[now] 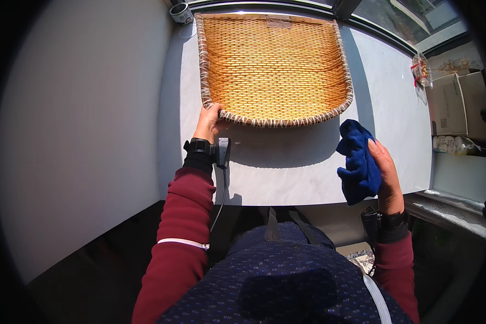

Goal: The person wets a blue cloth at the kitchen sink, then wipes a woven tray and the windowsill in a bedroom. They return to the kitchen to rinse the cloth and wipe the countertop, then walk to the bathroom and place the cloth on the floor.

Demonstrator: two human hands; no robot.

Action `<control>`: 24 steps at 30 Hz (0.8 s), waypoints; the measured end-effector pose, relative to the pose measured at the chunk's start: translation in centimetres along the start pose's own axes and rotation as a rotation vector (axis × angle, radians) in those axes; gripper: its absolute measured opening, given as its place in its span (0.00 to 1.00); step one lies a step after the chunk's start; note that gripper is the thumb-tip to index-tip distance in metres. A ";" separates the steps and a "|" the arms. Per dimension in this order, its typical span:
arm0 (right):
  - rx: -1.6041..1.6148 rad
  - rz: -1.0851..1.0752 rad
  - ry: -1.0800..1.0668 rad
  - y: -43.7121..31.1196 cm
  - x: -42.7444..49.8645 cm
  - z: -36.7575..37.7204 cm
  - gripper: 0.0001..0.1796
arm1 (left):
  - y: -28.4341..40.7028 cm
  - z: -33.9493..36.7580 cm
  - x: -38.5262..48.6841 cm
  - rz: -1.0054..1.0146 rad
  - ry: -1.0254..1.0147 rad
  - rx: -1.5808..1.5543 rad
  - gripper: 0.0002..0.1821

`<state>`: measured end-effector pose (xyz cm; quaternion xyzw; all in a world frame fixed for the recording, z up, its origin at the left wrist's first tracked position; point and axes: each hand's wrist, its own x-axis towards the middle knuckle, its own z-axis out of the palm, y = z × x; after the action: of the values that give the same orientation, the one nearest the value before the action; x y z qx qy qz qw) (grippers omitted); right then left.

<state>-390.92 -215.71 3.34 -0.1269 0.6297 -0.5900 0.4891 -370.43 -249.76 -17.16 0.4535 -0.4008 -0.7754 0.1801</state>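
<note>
A woven wicker winnowing basket (275, 73) with a bound rim lies tilted over the white surface before me, its near rim raised above a shadow. My left hand (209, 121) grips the rim at the near left corner, thumb on the inside and the other fingers mostly hidden beneath. In my right hand (384, 170) is a bunched dark blue cloth (358, 162), held to the right of the basket and apart from it. Its folds hide most of the fingers of that hand.
A tin can (182, 14) stands at the back left corner, beside a white wall (89, 101). Window frames run along the back. At right are a clear plastic pack with red ribbon (422, 72), a cardboard box (449, 105) and wrapped rolls (449, 144). A cable (222, 198) hangs from my left wrist device.
</note>
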 end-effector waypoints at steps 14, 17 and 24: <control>-1.240 -0.617 -0.859 6.8 33.1 9.8 0.19 | 0.4 2.3 -1.5 -0.019 0.272 -0.097 0.22; -0.995 -0.688 -0.844 10.0 33.8 12.6 0.17 | -1.6 4.5 -0.9 0.099 0.436 -0.398 0.18; -0.876 -0.590 -0.959 14.8 33.5 15.9 0.13 | -1.7 7.2 0.3 0.040 0.653 -0.585 0.22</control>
<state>-388.99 -246.20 -22.32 -0.7224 0.4639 -0.2696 0.4363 -376.51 -245.62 -16.72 0.5969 -0.0949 -0.6685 0.4334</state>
